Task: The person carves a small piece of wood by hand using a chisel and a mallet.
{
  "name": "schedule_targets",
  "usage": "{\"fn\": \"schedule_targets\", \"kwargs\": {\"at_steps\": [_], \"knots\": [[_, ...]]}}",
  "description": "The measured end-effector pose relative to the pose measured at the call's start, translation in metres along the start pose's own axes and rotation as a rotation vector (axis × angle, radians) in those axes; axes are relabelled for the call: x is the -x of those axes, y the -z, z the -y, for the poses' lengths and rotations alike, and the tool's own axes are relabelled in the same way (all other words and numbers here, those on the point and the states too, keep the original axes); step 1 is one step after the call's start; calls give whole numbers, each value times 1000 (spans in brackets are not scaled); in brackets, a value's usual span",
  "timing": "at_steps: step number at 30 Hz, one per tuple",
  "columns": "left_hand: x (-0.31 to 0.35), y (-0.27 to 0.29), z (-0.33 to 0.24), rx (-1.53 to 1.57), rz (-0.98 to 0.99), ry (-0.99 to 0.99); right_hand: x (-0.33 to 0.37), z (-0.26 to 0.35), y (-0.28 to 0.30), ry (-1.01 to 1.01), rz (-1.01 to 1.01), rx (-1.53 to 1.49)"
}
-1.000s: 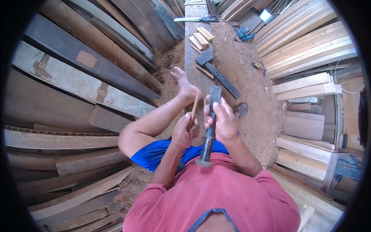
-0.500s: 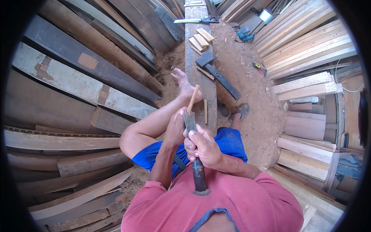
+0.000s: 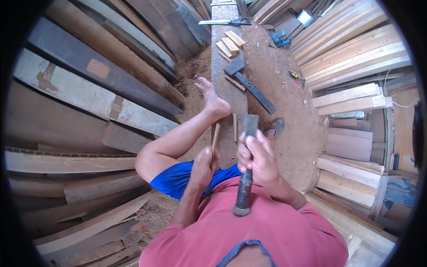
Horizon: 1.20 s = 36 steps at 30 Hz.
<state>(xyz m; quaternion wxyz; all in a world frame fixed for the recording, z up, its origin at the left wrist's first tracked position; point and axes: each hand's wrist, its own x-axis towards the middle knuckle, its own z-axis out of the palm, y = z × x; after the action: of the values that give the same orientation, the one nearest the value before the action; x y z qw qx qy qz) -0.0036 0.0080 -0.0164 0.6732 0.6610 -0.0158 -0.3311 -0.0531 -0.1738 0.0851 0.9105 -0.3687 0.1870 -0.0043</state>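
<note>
My left hand [image 3: 204,166] is closed round a thin wooden stick [image 3: 216,135], whose top end points up toward the bench. In my right hand [image 3: 259,155] is a wide chisel [image 3: 251,123], gripped round the lower blade and upper handle. Its flat blade points away from me, and the dark handle ends close to my chest. Chisel and stick are apart. Beyond them a mallet [image 3: 235,66] with a dark block head lies across the bench [image 3: 221,95], its handle reaching out to the right. A small wooden strip [image 3: 235,127] rests on the bench between my hands.
A handsaw [image 3: 224,22] and several small wood blocks [image 3: 230,44] lie farther up the bench. My bare left foot [image 3: 213,101] is against its left edge. Lumber stacks [image 3: 356,58] line the right; long boards [image 3: 89,98] fill the left. A blue power tool [image 3: 279,38] sits on the sawdust-covered floor.
The chisel has come away from the stick, moving right and tilting with my right hand. My left hand has lowered toward my lap, still holding the stick.
</note>
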Motion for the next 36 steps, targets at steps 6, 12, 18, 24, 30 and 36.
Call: {"fn": "schedule_targets", "kwargs": {"at_steps": [6, 12, 18, 24, 30, 36], "knots": [[-65, -12, -59, 66, 33, -322, -32, -36, -21, -261, 138, -172], [-32, -8, -69, -348, -17, -491, -5, -40, -26, -221, 169, -105], [24, 6, -22, -563, 163, -476, 21, 3, -4, 114, 137, -121], [3, 3, -6, -64, 10, -115, -10, -5, 10, 32, -19, -40], [-56, -9, -42, 304, 86, -246, -26, -42, -19, -218, 142, -143], [-27, -8, -43, 4, 85, -344, -2, -47, -23, -203, 158, -84]]}}
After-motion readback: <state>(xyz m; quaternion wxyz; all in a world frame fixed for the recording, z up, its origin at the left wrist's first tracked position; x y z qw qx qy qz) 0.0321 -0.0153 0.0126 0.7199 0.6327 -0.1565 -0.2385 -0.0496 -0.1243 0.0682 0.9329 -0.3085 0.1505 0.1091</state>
